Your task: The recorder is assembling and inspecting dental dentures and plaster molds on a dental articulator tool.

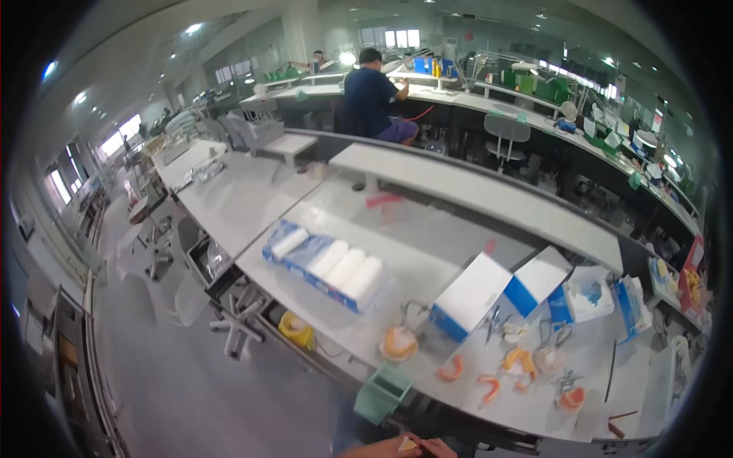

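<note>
At the lower edge of the head view my left hand (388, 448) and my right hand (437, 448) are close together. Between them shows a small pale yellow piece (408, 443), too little of it visible to name. My left hand is closed on it; the right hand's fingers are bent against it, partly cut off by the frame. Just above the hands, a green open bin (383, 392) hangs at the table's front edge. On the table nearby stand a dental cast (398, 343) and orange-pink horseshoe-shaped dental pieces (450, 369), with another cast (570, 398) farther right.
White rolls (345, 269) lie in a blue carton on the long white table (298, 202). Blue-and-white boxes (471, 294) stand right of them, below a raised shelf (473, 187). A yellow coil (296, 330) sits under the table edge. Beyond, a person (372, 95) sits at another bench.
</note>
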A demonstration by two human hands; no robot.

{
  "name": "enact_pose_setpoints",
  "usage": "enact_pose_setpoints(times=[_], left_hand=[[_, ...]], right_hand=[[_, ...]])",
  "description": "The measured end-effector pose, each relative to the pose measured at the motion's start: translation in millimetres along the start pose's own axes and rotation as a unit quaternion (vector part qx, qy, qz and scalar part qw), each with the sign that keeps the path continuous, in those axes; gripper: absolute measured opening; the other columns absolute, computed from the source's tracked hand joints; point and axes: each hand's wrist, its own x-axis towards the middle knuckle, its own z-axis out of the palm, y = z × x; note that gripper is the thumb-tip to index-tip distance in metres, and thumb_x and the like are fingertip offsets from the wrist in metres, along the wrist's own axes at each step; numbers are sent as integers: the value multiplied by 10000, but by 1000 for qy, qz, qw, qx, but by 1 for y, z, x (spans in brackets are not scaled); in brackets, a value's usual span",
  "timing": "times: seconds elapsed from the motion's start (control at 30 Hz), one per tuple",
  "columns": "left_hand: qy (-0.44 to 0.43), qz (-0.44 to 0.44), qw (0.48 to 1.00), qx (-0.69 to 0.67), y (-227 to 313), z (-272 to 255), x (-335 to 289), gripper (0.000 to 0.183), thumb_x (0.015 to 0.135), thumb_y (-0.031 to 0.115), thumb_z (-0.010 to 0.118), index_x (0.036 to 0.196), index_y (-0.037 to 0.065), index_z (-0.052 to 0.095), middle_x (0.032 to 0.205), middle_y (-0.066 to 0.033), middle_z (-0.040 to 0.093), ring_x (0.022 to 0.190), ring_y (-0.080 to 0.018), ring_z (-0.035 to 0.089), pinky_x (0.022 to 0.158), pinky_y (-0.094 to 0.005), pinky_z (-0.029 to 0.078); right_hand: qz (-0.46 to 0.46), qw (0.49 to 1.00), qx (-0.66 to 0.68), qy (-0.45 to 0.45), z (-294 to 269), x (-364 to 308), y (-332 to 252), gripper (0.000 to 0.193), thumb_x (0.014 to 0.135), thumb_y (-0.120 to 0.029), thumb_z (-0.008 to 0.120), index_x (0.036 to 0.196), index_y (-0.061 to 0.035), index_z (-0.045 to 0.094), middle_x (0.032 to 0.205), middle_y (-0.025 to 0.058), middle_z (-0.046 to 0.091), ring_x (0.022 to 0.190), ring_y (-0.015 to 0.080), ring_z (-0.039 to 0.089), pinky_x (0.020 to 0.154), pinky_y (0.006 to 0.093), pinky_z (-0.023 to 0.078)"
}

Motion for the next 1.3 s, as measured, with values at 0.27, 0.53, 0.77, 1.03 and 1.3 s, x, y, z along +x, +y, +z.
enact_pose_setpoints(times=[0.27, 0.53, 0.77, 1.03, 1.3], left_hand=[[6, -3, 973, -233, -15, 6, 22, 306, 932, 370, 600, 875, 72, 630, 818, -29, 607, 752, -145, 560, 645, -281, 441], [-12, -156, 926, -345, 72, -18, 10, 251, 954, 236, 580, 1082, 21, 552, 927, -91, 652, 834, -187, 652, 715, -321, 571], [-45, -245, 933, -261, 61, -27, -12, 466, 933, 326, 582, 1263, 20, 459, 1138, -181, 609, 919, -277, 674, 696, -365, 592], [-50, -253, 951, -174, 141, -8, -1, 593, 886, 428, 611, 1308, 66, 403, 1143, -145, 563, 907, -284, 662, 642, -361, 577], [-170, -274, 945, -51, 203, 67, 50, 636, 858, 441, 683, 1268, 44, 402, 1124, -167, 570, 914, -299, 659, 662, -377, 571]], right_hand=[[95, 990, 97, 34, -24, 7, -52, 560, 695, -274, 851, 1154, -11, 668, 1121, 123, 679, 1027, 267, 637, 897, 394, 498], [278, 876, 85, 385, -98, -118, 127, 444, 992, -399, 525, 1099, 13, 651, 939, 119, 703, 852, 190, 664, 797, 339, 530], [583, 555, 215, 553, -45, -383, 170, 669, 967, -588, 451, 1059, 54, 617, 1013, 147, 663, 900, 249, 652, 817, 393, 535], [205, 510, 368, 750, -139, -423, 52, 531, 1010, -497, 381, 1044, -10, 588, 1071, 106, 611, 1037, 225, 564, 958, 391, 439], [524, 667, 178, 499, -131, -432, 90, 702, 909, -658, 477, 1015, 13, 656, 997, 173, 679, 981, 235, 648, 853, 370, 512]])
